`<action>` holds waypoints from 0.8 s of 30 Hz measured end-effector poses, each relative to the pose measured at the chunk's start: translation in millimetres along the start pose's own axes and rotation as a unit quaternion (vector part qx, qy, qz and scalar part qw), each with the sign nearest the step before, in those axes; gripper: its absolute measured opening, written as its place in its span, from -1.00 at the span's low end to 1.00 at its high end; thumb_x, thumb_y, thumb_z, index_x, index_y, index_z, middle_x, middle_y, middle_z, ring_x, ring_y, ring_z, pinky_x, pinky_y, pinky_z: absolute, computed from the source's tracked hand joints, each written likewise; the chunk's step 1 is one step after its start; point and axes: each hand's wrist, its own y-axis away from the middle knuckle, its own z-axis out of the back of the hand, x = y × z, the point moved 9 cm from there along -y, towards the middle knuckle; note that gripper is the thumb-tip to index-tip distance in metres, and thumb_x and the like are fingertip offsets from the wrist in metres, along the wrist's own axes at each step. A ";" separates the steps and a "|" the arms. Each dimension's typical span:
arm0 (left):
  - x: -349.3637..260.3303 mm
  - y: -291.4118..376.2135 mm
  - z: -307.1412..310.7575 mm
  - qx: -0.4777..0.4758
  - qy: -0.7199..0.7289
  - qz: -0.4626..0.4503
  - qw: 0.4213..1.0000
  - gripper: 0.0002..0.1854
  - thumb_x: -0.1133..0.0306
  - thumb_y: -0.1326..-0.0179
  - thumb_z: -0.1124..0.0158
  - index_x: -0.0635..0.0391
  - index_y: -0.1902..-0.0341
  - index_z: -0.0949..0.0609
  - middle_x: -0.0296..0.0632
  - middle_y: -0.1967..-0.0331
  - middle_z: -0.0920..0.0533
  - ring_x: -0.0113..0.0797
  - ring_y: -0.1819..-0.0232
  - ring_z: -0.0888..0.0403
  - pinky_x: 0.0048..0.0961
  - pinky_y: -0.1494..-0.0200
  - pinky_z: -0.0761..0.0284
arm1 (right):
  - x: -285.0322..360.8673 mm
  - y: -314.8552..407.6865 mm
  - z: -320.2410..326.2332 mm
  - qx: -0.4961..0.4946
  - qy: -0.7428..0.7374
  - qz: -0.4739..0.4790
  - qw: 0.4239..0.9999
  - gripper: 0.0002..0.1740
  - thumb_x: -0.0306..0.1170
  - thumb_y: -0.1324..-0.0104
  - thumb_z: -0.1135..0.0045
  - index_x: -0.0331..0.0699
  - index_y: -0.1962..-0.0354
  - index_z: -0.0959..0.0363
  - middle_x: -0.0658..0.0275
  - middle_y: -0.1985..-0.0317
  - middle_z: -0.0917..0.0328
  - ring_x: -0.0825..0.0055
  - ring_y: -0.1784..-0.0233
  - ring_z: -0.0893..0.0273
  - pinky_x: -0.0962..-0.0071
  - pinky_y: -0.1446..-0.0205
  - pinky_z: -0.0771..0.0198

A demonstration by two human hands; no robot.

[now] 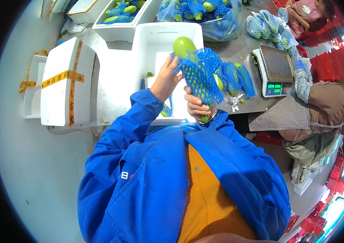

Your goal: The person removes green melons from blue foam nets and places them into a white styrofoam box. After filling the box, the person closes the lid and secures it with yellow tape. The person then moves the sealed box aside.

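A green zucchini (184, 47) in a blue foam net sleeve (199, 76) is held up over an open white foam box (167, 28). My right hand (198, 104) grips its narrow lower end, where the green stem part sticks out of the net. My left hand (166, 74) has its fingertips at the upper edge of the net, beside the bare rounded end. Inside the box, another netted zucchini (166, 111) shows partly near my sleeves; much of the box's inside is hidden by my hands. Several netted zucchinis (232, 77) lie on the metal table to the right of the box.
A taped white foam box (65, 82) stands at left. Behind are a foam box of netted zucchinis (120, 15) and a full clear plastic bag (220, 29). A digital scale (276, 68) sits at right, near a co-worker (320, 106); another person (307, 16) is farther back.
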 end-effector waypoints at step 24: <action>-7.3 71.9 -92.3 0.224 -0.684 -0.333 0.609 -0.77 0.46 0.02 -0.37 0.12 0.42 -0.43 -0.13 0.54 -0.45 -0.09 0.51 -0.51 -0.21 0.37 -0.47 | 45.2 31.1 29.0 -0.156 0.102 0.181 0.966 -0.39 0.17 -0.43 0.29 -0.17 0.07 -0.44 0.15 0.31 -0.55 0.44 0.54 -0.45 0.52 0.64 -0.23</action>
